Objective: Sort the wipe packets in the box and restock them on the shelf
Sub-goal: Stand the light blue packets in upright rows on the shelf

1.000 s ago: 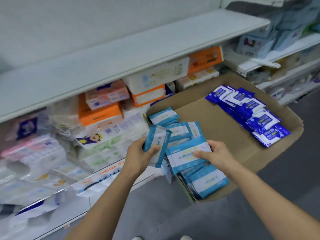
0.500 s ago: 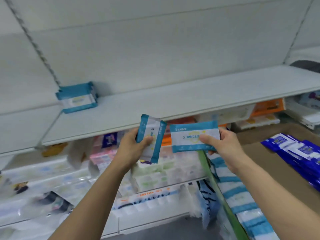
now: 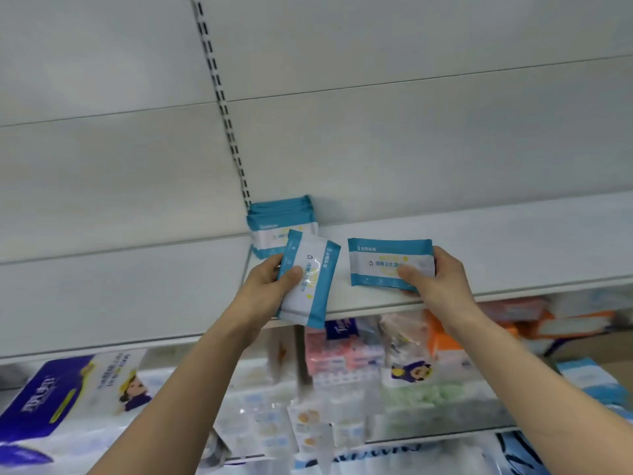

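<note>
Shelf (image 3: 479,248): packet stack (image 3: 281,222) upright at back left corner, against the back panel. Two held packets before it, over the front edge: left packet (image 3: 310,275) tilted, right packet (image 3: 388,262) level.

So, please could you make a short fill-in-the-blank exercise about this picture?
1. Each hand holds one teal and white wipe ____.
2. The left hand holds its wipe packet tilted, in front of the ____ of packets by the back wall.
3. The right hand holds its wipe packet over the white ____.

Missing words: packet; stack; shelf
</note>
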The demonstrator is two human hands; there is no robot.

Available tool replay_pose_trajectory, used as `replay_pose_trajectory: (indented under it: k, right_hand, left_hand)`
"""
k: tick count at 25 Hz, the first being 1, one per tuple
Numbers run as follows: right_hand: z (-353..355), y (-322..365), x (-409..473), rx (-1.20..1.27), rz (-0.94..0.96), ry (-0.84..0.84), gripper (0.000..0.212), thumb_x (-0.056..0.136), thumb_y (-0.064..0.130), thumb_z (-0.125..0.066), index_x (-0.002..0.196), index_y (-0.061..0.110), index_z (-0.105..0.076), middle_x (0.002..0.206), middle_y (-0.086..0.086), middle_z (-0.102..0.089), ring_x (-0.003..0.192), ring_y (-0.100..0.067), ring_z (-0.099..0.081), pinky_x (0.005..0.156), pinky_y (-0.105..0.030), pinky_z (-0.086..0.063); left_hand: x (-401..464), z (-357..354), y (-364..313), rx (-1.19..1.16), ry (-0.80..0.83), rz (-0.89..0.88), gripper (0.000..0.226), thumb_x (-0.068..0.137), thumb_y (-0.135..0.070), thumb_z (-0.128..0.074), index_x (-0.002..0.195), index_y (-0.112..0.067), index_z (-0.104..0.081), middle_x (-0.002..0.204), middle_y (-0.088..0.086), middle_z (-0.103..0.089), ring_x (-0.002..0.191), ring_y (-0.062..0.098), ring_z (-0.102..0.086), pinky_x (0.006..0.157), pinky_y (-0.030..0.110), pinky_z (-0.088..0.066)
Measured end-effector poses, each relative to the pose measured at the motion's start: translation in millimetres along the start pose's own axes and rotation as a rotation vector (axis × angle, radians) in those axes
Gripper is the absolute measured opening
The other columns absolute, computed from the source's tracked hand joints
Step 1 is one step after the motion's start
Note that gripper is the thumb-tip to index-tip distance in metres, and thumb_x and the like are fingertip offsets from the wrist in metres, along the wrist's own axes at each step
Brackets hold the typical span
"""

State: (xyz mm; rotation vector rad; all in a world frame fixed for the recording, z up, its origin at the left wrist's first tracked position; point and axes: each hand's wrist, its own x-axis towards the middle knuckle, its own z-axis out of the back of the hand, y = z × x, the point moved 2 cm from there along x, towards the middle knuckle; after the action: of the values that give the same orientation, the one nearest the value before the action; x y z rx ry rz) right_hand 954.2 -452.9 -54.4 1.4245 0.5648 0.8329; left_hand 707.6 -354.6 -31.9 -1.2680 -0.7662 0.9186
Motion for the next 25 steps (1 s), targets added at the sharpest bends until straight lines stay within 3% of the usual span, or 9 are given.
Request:
replay_pose_trajectory:
  k: [6, 11, 15, 20, 25]
  right_hand:
    - [-79, 3, 24, -0.165, 0.055, 0.113, 0.014, 0.085, 0.008, -0.068, 0.097, 0.012, -0.064, 0.093, 0.003, -0.069, 0.082, -0.009, -0.066, 0.06, -0.013, -0.051]
    - [-124, 4, 60, -0.19, 0.05, 0.229, 0.017, 0.084, 0.01, -0.072, 0.1, 0.016, -0.068, 0.095, 0.005, -0.071, 0.084, -0.006, -0.068, 0.062, -0.014, -0.051]
    - [-160, 6, 88, -0.227, 0.059, 0.362, 0.022, 0.083, 0.014, -0.074, 0.094, 0.031, -0.067, 0.098, 0.012, -0.072, 0.083, -0.001, -0.068, 0.067, -0.015, -0.051]
    - [-182, 2, 111, -0.421, 0.11, 0.292, 0.02, 0.078, 0.031, -0.077, 0.095, 0.027, -0.066, 0.094, 0.014, -0.07, 0.081, -0.003, -0.066, 0.074, -0.03, -0.057]
    - [-182, -5, 110, -0.488, 0.117, 0.28, 0.034, 0.071, 0.044, -0.072, 0.098, 0.026, -0.064, 0.095, 0.014, -0.069, 0.084, -0.006, -0.066, 0.076, -0.039, -0.057]
  left_hand:
    - [18, 64, -1, -0.012, 0.029, 0.0, 0.02, 0.102, -0.026, -0.047, 0.114, -0.025, -0.063, 0.101, -0.005, -0.074, 0.083, 0.006, -0.069, 0.063, 0.019, -0.052]
    - [38, 93, -3, 0.04, 0.036, 0.015, 0.023, 0.101, -0.032, -0.048, 0.116, -0.023, -0.063, 0.104, -0.001, -0.073, 0.087, 0.009, -0.069, 0.066, 0.02, -0.052]
    - [59, 106, -2, 0.031, -0.059, 0.046, 0.021, 0.1, -0.03, -0.051, 0.115, -0.023, -0.063, 0.104, -0.003, -0.074, 0.094, 0.015, -0.071, 0.074, 0.028, -0.055]
    - [76, 122, 5, -0.091, -0.21, 0.139, 0.02, 0.096, -0.01, -0.054, 0.115, -0.014, -0.058, 0.107, 0.005, -0.072, 0.091, 0.02, -0.071, 0.073, 0.033, -0.058]
    - [85, 105, 10, -0.403, -0.254, 0.104, 0.046, 0.087, 0.014, -0.054, 0.124, -0.014, -0.05, 0.113, 0.013, -0.065, 0.095, 0.026, -0.067, 0.073, 0.042, -0.06]
